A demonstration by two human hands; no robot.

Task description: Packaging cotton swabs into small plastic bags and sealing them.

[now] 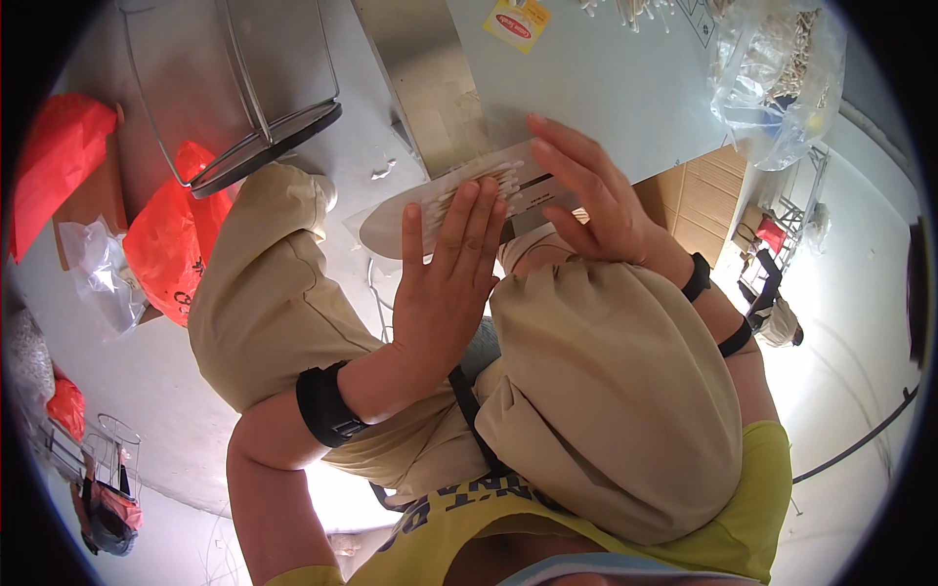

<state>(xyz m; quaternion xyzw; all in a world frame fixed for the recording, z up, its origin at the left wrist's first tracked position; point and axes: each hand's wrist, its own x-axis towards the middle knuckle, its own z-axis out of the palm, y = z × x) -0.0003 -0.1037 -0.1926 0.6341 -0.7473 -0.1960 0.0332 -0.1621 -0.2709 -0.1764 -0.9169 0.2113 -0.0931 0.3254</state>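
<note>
Dozens of cotton swabs [503, 174] lie on a pale packet [384, 223] by the near edge of the counter [596, 88]; your open left hand [438, 298] flattens over them, apparently steadying the bunch, while your open right hand [611, 217] hovers right.

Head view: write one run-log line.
left hand: flat over white-tipped cotton swabs; swabs: on pale rounded card; right hand: open nearby

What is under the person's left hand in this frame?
Under the left hand are white-tipped cotton swabs, seemingly on a pale, round-ended card or sleeve. Swab ends show right of the fingers; what lies directly beneath them is covered.
</note>
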